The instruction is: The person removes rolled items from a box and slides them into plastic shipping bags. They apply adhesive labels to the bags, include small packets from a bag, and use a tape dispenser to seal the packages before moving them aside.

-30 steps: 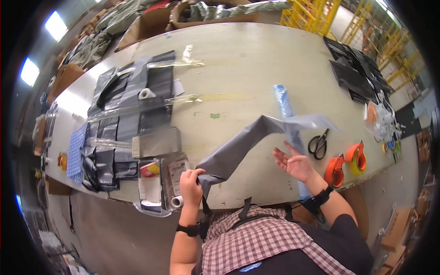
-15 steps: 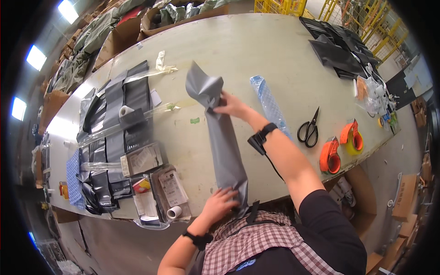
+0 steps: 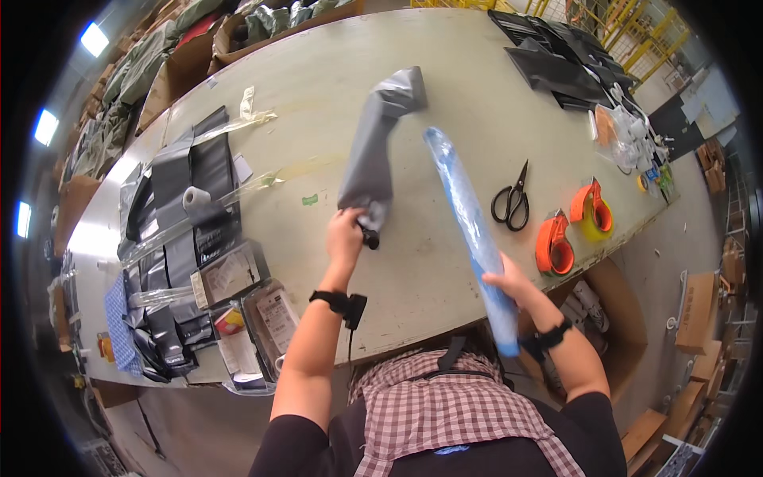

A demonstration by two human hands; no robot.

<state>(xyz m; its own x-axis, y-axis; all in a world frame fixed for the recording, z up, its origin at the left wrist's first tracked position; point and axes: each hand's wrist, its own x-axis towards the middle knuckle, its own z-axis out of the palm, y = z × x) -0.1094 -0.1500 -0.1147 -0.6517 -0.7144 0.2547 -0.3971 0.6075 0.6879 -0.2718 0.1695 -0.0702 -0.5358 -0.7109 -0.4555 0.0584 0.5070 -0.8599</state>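
A long grey plastic mailing bag (image 3: 370,155) stretches away from me over the middle of the table, its far end bent to the right. My left hand (image 3: 344,237) is closed on the gathered near end of that bag, where a small dark bit shows beside the fingers. To the right, a long blue roll in clear plastic wrap (image 3: 462,208) slants toward me. My right hand (image 3: 515,283) grips it near its lower end, which reaches past the table edge. What lies inside the blue wrap cannot be made out.
Black-handled scissors (image 3: 510,205) and two orange tape dispensers (image 3: 555,245) lie on the right. Folded black bags (image 3: 179,246) and open boxes of paper slips (image 3: 230,274) fill the left side. More black bags (image 3: 556,71) and small white items (image 3: 628,143) are at the far right.
My left hand now holds the grey bag's near end, and the bag has shifted away from me. My right hand has left the bag and taken hold of the blue roll, bringing it nearer.
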